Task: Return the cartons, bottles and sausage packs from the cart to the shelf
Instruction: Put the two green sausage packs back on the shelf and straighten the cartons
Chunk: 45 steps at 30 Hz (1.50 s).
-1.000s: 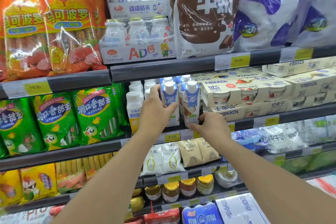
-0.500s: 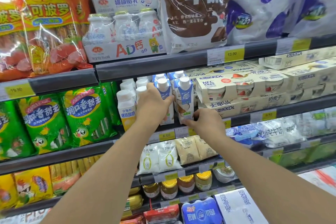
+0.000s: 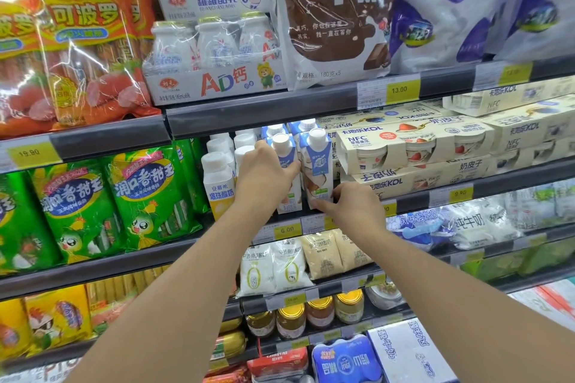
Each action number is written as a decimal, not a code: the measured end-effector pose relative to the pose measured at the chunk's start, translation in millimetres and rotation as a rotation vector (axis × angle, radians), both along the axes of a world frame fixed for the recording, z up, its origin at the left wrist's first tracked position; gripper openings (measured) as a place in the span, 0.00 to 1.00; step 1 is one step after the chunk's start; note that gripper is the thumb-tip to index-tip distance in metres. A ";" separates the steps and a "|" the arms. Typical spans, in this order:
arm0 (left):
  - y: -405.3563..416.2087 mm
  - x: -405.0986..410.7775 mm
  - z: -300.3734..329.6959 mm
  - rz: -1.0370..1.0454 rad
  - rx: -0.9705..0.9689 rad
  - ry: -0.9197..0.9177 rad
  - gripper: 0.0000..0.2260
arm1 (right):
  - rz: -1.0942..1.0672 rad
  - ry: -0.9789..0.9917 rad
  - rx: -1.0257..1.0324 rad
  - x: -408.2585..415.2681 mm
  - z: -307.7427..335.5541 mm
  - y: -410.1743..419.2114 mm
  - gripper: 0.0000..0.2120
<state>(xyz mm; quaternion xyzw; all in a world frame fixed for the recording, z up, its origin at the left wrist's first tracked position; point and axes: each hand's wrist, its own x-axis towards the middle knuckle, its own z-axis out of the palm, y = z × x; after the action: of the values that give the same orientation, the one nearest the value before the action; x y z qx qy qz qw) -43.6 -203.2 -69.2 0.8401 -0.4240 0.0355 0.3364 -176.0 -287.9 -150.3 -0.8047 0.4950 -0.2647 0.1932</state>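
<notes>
Forearms reach up from the bottom edge to the middle shelf (image 3: 357,208). The left hand (image 3: 264,177) wraps around a blue-and-white carton (image 3: 287,171) standing upright at the shelf's front, thumb on its right face and the other fingers hidden behind it. The right hand (image 3: 357,208) pinches the lower corner of a second carton (image 3: 319,168) between thumb and fingertips; this carton stands upright just right of the first, touching it. More such cartons line up behind the pair. Just left stands a yellow-labelled bottle (image 3: 217,183) with white-capped bottles behind it. Right of the cartons lie stacked cream yogurt packs (image 3: 413,146). Farther left on the same level hang green sausage packs (image 3: 149,196). On the shelf above sit orange sausage packs (image 3: 84,40), trays of small white bottles (image 3: 214,62), and a brown milk bag (image 3: 333,15).
</notes>
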 end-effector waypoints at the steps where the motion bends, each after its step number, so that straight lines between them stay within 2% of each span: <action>1: 1.0 -0.6 0.2 -0.003 -0.004 -0.005 0.19 | -0.002 0.001 0.000 0.4 0.1 -0.2 0.24; 24: 5.3 -5.5 -2.7 -0.009 -0.041 -0.048 0.18 | -0.037 0.031 0.007 5.3 0.1 -3.6 0.23; 27: 8.0 -4.8 -4.2 -0.040 -0.051 0.015 0.20 | -0.035 0.031 -0.001 4.8 -1.4 -2.5 0.25; 31: 19.5 -3.1 -8.0 -0.131 -0.160 0.058 0.30 | -0.018 0.034 -0.019 2.0 -1.8 0.5 0.25; 34: 40.8 -0.3 -10.2 -0.177 -0.188 0.052 0.29 | -0.008 0.030 -0.035 -0.6 -4.0 3.6 0.25; 39: 83.8 24.8 -17.6 -0.215 0.058 -0.008 0.16 | -0.042 0.016 -0.022 -0.9 -0.2 17.9 0.22; 42: 104.1 42.8 -18.8 -0.268 0.268 -0.043 0.16 | -0.047 0.032 -0.029 -2.3 3.0 29.7 0.22; 45: 118.5 55.2 -17.8 -0.291 0.381 -0.139 0.18 | -0.044 0.068 -0.040 -4.8 10.5 43.0 0.22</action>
<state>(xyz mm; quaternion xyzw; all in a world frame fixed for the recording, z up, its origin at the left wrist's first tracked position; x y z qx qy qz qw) 11.6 -84.8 -87.0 0.8141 -0.5615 -0.0363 0.1437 -180.7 -244.9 -139.8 -0.8059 0.5135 -0.2511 0.1544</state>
